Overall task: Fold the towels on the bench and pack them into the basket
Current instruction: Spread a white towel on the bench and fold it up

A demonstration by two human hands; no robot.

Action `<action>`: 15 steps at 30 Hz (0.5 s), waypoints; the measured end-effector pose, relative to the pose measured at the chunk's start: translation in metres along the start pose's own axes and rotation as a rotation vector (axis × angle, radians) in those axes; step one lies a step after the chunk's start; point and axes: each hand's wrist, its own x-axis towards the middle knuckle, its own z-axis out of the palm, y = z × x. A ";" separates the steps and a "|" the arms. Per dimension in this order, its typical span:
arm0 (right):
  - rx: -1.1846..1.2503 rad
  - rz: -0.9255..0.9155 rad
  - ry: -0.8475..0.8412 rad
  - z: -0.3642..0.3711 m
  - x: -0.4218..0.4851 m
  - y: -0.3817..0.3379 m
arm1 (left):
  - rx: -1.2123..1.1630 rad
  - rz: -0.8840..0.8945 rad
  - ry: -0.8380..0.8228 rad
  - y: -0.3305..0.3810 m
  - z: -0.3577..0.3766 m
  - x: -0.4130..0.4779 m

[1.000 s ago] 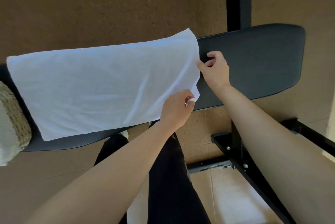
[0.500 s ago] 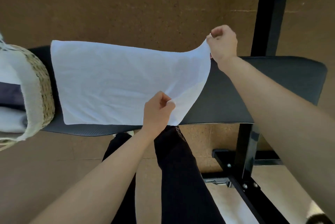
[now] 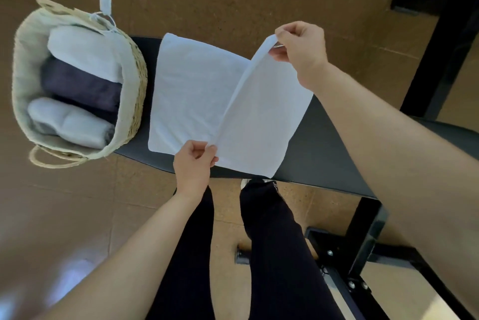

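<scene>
My left hand (image 3: 193,164) pinches the near corner of the towel (image 3: 197,91); my right hand (image 3: 300,52) pinches the far corner. I should land both corners flush on the bench (image 3: 321,153) beside the basket (image 3: 134,81).

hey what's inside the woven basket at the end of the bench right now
The basket holds three rolled towels: a white one at the far side, a dark one in the middle, a white one nearest. Anything beneath them is covered.
</scene>
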 end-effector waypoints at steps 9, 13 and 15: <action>-0.387 -0.205 -0.066 0.100 -0.008 -0.038 | -0.177 -0.134 0.156 -0.012 -0.064 0.032; -0.509 -0.276 -0.059 0.139 -0.002 -0.043 | -0.204 -0.164 0.191 -0.020 -0.084 0.048; -0.555 -0.303 -0.055 0.156 -0.005 -0.049 | -0.200 -0.167 0.213 -0.024 -0.091 0.056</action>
